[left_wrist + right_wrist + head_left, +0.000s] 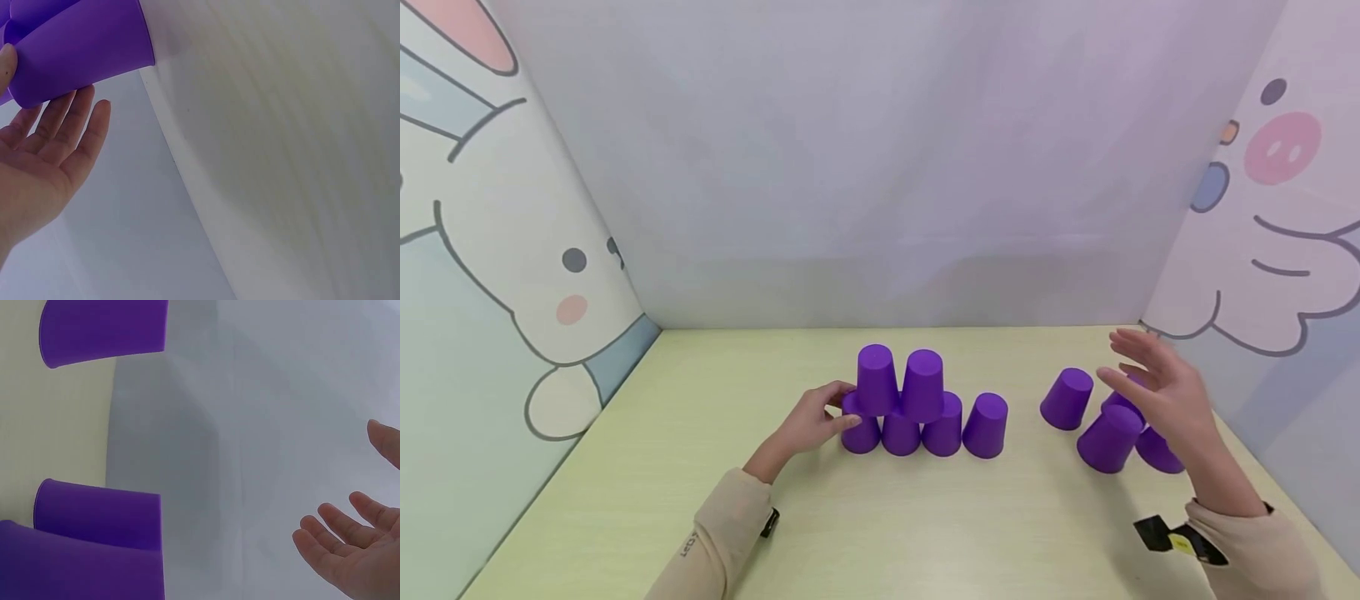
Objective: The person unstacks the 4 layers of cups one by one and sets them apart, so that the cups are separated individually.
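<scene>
Three upside-down purple cups stand side by side near the table's middle, and two more, a left upper cup (pixel 877 382) and a right upper cup (pixel 922 387), rest on top of them. My left hand (pixel 811 419) holds the leftmost bottom cup (pixel 861 437), thumb in front and fingers behind; the left wrist view shows the fingertips right at a purple cup (pixel 87 53). Over on the right, my right hand (pixel 1172 404) is raised above several loose purple cups, fingers spread and nothing in it. In the right wrist view that palm (pixel 369 562) is away from the cups.
A single cup (pixel 985 427) stands just right of the stacked ones. In the right group are a separate cup (pixel 1067 400) and a front cup (pixel 1108 440), with others partly behind my right hand. Pale walls with cartoon animals enclose the light table (pixel 887 533).
</scene>
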Demonstrator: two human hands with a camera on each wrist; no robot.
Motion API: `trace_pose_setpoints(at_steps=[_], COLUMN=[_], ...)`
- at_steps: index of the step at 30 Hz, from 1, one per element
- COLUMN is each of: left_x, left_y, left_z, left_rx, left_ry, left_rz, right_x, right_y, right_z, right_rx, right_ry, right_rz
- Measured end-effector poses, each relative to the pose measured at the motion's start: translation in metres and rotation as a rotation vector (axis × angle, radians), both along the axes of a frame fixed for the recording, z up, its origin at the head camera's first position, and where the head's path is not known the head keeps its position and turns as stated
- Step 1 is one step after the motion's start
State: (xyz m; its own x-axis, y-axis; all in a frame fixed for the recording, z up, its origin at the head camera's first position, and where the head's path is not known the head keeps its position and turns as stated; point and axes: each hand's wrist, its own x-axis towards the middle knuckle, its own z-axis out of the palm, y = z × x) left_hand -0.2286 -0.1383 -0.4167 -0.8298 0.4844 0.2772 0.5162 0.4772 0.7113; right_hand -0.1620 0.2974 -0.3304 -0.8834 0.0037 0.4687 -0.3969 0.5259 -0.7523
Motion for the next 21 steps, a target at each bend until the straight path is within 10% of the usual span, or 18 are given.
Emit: trace_pose_setpoints(at_steps=[21], left_x=[0.0], left_y=[0.0], left_z=[0.0], left_rx=[0.002], left_ry=[-0.014], left_rz=[0.005], right_x=[-0.022], right_y=[-0.065], right_z=[-0.004], right_rx=[0.003], right_ry=[-0.014], right_rz=[0.196])
